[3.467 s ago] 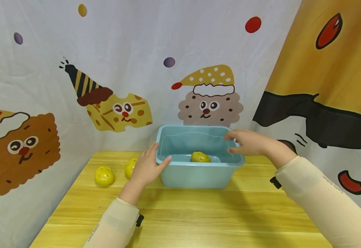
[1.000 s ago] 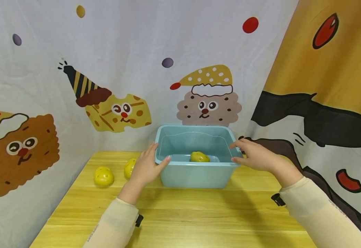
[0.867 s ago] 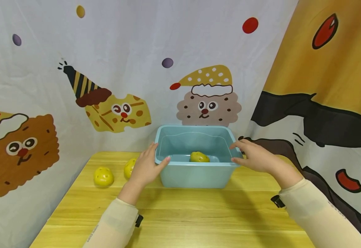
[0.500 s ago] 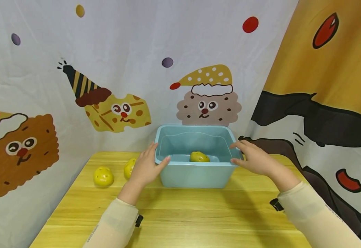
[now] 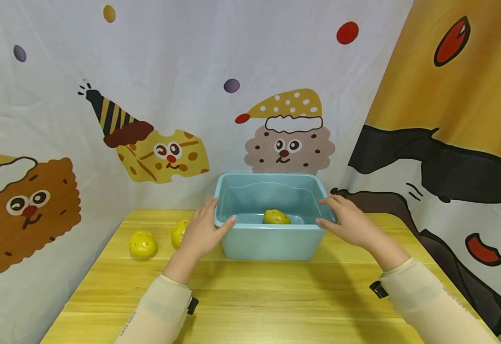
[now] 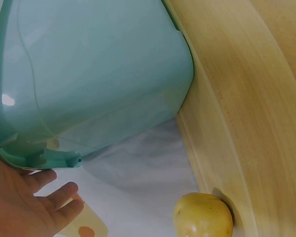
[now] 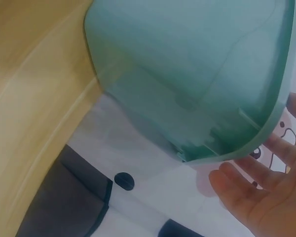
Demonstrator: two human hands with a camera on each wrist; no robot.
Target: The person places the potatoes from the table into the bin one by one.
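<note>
A light blue plastic bin (image 5: 272, 243) stands on the wooden table with one yellow potato (image 5: 277, 217) inside it. At the bin's left front corner my left hand (image 5: 203, 231) rests against the rim, thumb over the front edge. In the left wrist view its fingers (image 6: 64, 197) lie loose below the rim, on the outside. My right hand (image 5: 349, 220) touches the right rim, its thumb near the front corner. The right wrist view has the fingers (image 7: 259, 173) relaxed along the outer rim (image 7: 271, 131). Neither hand visibly grips the bin.
Two more yellow potatoes lie left of the bin: one whole in view (image 5: 143, 245), another (image 5: 179, 233) partly hidden behind my left hand. The wooden table (image 5: 250, 301) extends toward me. A printed cloth backdrop (image 5: 173, 57) hangs close behind the bin.
My right hand has come off the inside of the right rim, moved outward, then shifted slightly back left against the rim. The left hand, bin and potatoes look unmoved.
</note>
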